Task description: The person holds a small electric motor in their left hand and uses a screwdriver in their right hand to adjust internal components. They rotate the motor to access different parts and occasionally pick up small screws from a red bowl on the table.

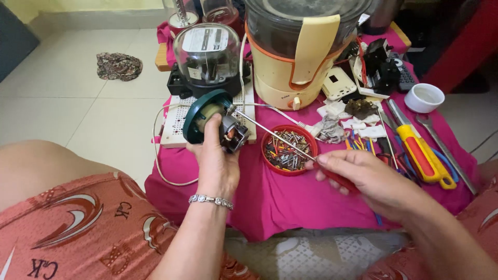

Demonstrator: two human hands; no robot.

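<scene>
The right hand (363, 179) grips a red-handled screwdriver (290, 142), its shaft slanting far-left over a red bowl (288, 150) of screws. The tip meets a small motor (218, 122) grasped in the left hand (215, 163) above the pink-clothed counter (290, 202). Beyond stands a cream mixer (295, 52).

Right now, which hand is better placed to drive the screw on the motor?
Likely the right hand: it grips the red-handled screwdriver, tip at the motor. The left hand is occupied holding the motor.
</scene>
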